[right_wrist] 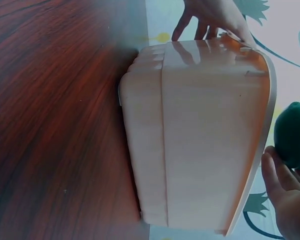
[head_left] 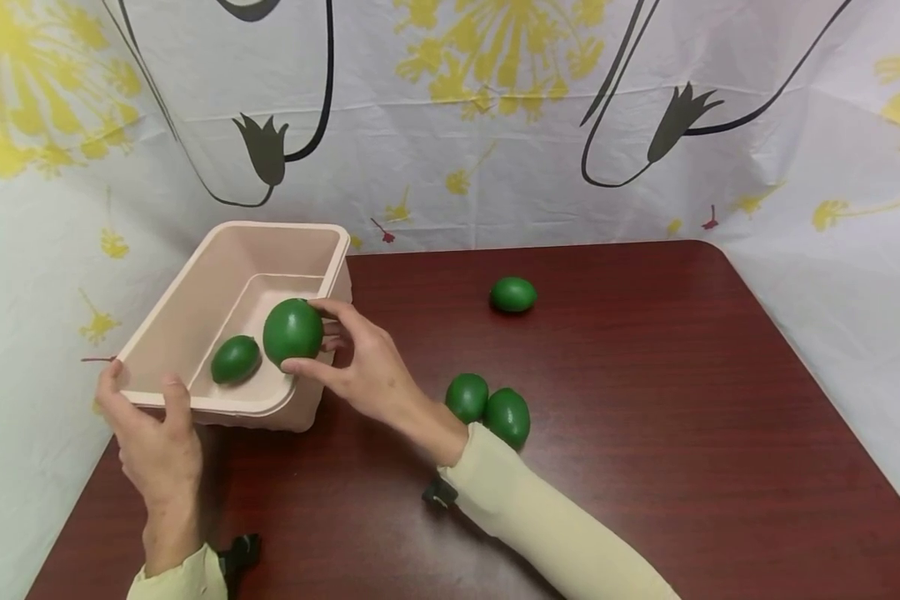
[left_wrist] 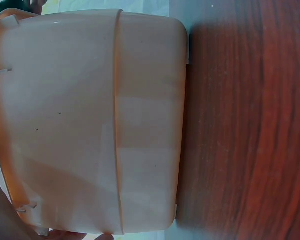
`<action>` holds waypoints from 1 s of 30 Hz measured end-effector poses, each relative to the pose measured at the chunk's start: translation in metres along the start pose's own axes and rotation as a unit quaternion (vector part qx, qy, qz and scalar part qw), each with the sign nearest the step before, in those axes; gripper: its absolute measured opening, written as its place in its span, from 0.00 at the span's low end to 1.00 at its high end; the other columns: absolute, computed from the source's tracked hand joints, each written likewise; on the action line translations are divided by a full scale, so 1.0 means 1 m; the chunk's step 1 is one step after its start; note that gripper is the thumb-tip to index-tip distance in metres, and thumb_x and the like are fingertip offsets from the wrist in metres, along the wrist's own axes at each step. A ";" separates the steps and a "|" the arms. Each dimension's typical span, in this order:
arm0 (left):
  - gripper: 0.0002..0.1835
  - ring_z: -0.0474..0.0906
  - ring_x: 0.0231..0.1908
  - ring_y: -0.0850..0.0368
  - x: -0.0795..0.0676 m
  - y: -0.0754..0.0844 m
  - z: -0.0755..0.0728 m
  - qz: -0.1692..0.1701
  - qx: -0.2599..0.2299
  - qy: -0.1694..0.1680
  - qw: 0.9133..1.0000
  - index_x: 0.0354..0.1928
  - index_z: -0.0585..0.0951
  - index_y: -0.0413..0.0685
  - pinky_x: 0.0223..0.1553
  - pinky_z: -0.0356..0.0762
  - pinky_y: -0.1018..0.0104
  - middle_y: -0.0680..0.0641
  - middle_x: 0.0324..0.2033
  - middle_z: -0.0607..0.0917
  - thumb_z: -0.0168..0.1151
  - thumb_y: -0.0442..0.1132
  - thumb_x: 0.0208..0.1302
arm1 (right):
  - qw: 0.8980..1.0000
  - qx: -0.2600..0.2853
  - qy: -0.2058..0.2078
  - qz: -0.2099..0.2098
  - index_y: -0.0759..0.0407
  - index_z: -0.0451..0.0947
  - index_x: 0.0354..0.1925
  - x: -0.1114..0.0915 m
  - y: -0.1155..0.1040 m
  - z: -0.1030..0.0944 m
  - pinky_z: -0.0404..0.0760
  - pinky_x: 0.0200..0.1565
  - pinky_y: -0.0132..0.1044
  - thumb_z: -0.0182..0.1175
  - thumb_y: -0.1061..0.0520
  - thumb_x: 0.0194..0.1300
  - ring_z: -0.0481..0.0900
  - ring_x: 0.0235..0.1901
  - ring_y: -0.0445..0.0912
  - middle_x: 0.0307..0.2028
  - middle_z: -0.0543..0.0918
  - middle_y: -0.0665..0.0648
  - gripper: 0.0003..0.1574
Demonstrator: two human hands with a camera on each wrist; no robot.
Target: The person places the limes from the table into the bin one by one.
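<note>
A pale pink plastic bin (head_left: 225, 403) stands at the table's left, its outer wall (left_wrist: 65, 125) filling much of the left wrist view. My left hand (head_left: 161, 454) grips its near-left corner, thumb at the rim. With thumb and fingers, my right hand (head_left: 375, 371) holds a green lime (head_left: 292, 332) above the bin's right part; this lime (right_wrist: 291, 136) also shows at the right wrist view's edge. Another lime (head_left: 236, 360) lies on the bin floor. Two limes, one (head_left: 467, 397) round-looking and one (head_left: 507, 418) more oval, rest side by side behind my right forearm.
Farther back on the dark red wooden table (head_left: 645, 400) lies a single lime (head_left: 513, 295). A white sheet (head_left: 420, 150) with yellow and grey plant prints hangs along the table's back and sides. Black straps (head_left: 440, 493) show at both wrists.
</note>
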State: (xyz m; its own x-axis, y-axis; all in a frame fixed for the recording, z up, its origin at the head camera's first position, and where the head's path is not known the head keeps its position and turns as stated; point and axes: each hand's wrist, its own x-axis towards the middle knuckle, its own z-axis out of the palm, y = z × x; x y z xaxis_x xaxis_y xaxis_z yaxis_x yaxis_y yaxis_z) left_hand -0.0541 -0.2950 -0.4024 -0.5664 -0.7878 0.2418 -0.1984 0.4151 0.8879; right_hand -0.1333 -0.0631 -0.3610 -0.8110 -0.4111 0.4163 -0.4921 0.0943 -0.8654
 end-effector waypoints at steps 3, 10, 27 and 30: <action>0.36 0.69 0.67 0.26 -0.001 0.000 -0.001 0.000 0.001 0.002 1.000 0.76 0.59 0.79 0.63 0.57 0.29 0.54 0.77 0.66 0.53 0.59 0.67 | 1.000 -0.008 -0.006 0.006 0.52 0.72 0.68 0.002 -0.001 0.002 0.82 0.51 0.29 0.78 0.51 0.57 0.86 0.46 0.39 0.56 0.86 0.52 0.44; 0.36 0.68 0.67 0.26 -0.002 0.000 -0.001 0.001 -0.001 0.003 1.000 0.76 0.59 0.79 0.63 0.57 0.29 0.55 0.77 0.66 0.54 0.59 0.67 | 0.999 -0.007 -0.024 0.025 0.49 0.72 0.70 0.005 -0.002 0.008 0.81 0.52 0.26 0.78 0.49 0.58 0.86 0.47 0.38 0.58 0.85 0.53 0.44; 0.36 0.69 0.65 0.25 -0.004 0.002 0.000 0.008 -0.004 0.008 1.000 0.76 0.60 0.78 0.62 0.57 0.28 0.53 0.76 0.67 0.53 0.59 0.66 | 0.999 0.004 -0.030 -0.010 0.56 0.74 0.67 0.007 -0.002 0.015 0.80 0.52 0.24 0.70 0.53 0.68 0.87 0.53 0.44 0.60 0.86 0.55 0.32; 0.35 0.69 0.64 0.25 -0.004 0.001 0.000 0.010 -0.004 0.009 1.000 0.76 0.60 0.77 0.62 0.57 0.28 0.53 0.76 0.67 0.53 0.59 0.66 | 0.999 0.004 -0.030 -0.010 0.57 0.75 0.67 0.006 0.000 0.013 0.81 0.51 0.24 0.69 0.54 0.69 0.87 0.49 0.44 0.60 0.86 0.57 0.31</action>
State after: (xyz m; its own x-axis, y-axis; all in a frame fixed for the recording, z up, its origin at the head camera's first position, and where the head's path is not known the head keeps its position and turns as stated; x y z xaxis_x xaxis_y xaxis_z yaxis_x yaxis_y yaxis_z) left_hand -0.0523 -0.2913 -0.4022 -0.5556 -0.7873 0.2675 -0.1801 0.4280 0.8856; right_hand -0.1341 -0.0769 -0.3624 -0.7802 -0.4663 0.4170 -0.5060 0.0786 -0.8589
